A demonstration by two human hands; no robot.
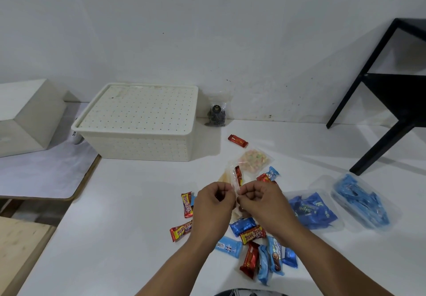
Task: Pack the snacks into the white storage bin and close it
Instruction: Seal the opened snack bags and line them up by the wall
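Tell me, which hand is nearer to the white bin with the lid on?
Left. The left hand is just right of and in front of the white bin; the right hand sits further right. Both pinch a clear bag.

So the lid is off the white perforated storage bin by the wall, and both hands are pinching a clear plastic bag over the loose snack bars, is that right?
Not quite. The head view shows the lid on the white perforated storage bin. The rest holds: left hand and right hand pinch the clear plastic bag over the loose snack bars.
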